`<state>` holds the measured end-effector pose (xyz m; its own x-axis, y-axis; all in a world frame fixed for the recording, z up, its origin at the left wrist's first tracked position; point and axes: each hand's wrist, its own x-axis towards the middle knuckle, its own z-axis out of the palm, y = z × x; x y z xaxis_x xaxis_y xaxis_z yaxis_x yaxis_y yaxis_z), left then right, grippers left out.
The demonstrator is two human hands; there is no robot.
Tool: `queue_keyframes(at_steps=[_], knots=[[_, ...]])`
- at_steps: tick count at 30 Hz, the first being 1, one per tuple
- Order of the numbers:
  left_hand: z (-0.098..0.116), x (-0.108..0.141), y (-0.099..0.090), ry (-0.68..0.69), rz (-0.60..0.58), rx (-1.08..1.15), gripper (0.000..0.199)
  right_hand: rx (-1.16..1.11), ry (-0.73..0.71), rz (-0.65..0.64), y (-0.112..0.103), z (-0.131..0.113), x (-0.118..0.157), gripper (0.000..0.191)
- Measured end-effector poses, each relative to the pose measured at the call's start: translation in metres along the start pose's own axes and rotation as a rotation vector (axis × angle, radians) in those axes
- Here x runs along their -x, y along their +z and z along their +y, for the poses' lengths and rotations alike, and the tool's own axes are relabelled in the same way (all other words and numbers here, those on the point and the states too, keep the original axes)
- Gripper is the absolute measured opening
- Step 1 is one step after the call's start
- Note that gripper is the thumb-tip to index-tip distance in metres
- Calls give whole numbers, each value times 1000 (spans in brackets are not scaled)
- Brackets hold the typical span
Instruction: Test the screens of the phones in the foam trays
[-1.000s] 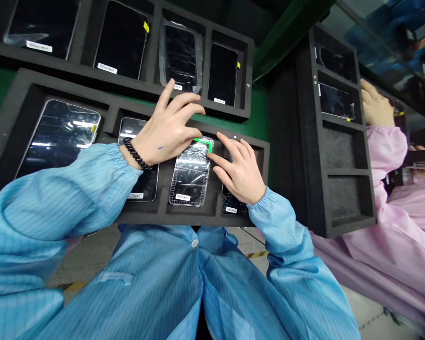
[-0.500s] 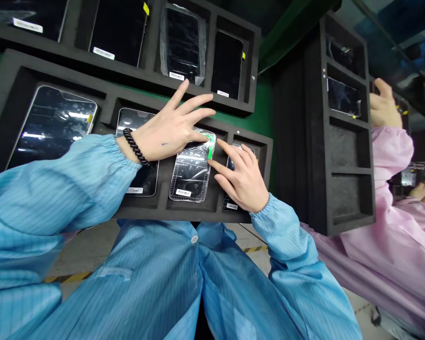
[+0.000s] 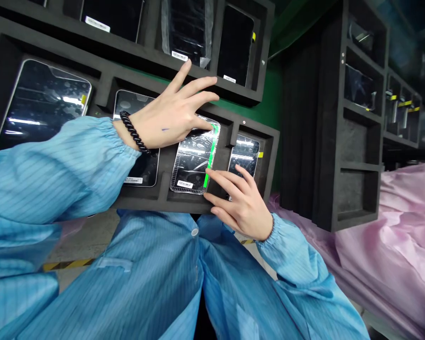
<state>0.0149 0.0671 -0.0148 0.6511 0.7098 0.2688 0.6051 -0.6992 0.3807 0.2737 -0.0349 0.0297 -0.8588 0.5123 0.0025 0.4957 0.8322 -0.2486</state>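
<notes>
A phone-sized panel [image 3: 191,163] under clear film lies in a compartment of the black foam tray [image 3: 148,204]. Along its right edge runs a bright green strip [image 3: 211,156]. My left hand [image 3: 170,113], with a black braided bracelet [image 3: 132,132] at the wrist, has its fingers spread; its thumb touches the panel's upper right corner by the strip's top. Near the strip's lower end, fingertips of my right hand [image 3: 242,200] rest on the panel's right edge, fingers apart. My right hand partly covers a smaller panel [image 3: 245,151] in the compartment beside it.
Larger panels [image 3: 46,108] [image 3: 136,167] lie in the tray's left compartments. Behind stands another foam tray [image 3: 260,94] with several panels. On the right is a tall stack of foam trays [image 3: 304,141], with a person's pink garment [image 3: 407,212] next to it.
My right hand has slid down the panel's right edge, and the green strip now shows along most of that edge. My left thumb stays at the top corner. The other person's raised hand is out of view.
</notes>
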Motion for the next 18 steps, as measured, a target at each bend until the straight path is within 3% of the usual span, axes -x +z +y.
queue_keyframes(at_steps=[9, 18], knots=[[0, -1, -1, -37, 29, 60, 50, -28, -32, 71, -6, 10, -1, 36], [-3, 1, 2, -23, 52, 93, 51, -49, -117, 32, 3, 9, -1, 33]])
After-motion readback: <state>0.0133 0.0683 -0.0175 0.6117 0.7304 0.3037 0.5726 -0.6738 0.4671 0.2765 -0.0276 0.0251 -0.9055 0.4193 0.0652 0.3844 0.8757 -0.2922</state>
